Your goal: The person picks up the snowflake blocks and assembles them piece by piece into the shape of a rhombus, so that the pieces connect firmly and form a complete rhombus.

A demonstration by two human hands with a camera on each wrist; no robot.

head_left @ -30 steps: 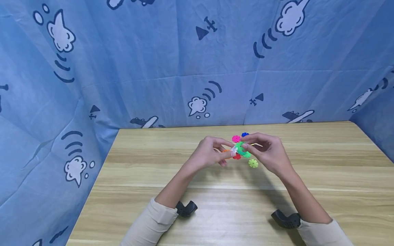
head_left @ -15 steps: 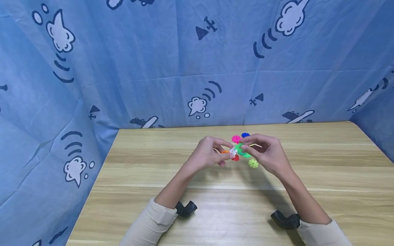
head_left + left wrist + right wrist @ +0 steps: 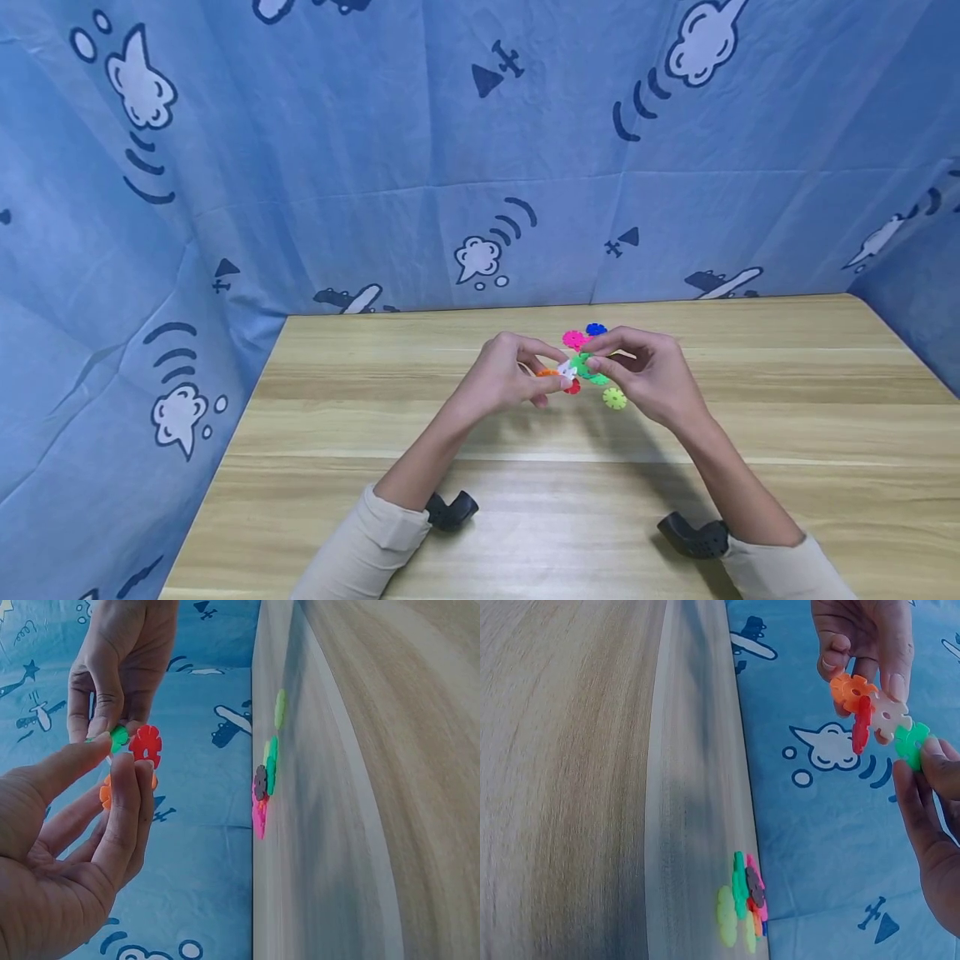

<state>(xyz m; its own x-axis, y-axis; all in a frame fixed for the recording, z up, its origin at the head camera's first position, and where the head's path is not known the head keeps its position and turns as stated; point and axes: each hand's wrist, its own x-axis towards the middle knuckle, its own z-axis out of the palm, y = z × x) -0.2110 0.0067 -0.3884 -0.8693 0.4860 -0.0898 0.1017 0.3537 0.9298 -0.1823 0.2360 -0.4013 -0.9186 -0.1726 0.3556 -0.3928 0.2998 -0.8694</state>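
My left hand [image 3: 510, 375] pinches a white snowflake building disc [image 3: 889, 715] between thumb and fingers. An orange disc [image 3: 851, 691] and a red disc [image 3: 862, 726] are joined to it, the red one standing crosswise. From the other side, my right hand [image 3: 648, 375] pinches a green disc [image 3: 912, 744] by its outer edge. The green disc's notched rim meets the rim of the white one. Both hands are raised above the table. In the left wrist view, the fingers hide most of the white disc, while the red disc [image 3: 146, 742] shows clearly.
Beneath the hands, loose discs lie on the wooden table [image 3: 450, 433]: a pink disc [image 3: 574, 339], a blue disc [image 3: 596, 329], a yellow-green disc [image 3: 614, 398] and several others, including a dark disc [image 3: 756, 887]. A blue patterned curtain [image 3: 375, 208] hangs behind the table.
The green disc and the joined discs have shifted slightly leftward and turned a little between the fingers. Both hands keep their grips and have barely moved.
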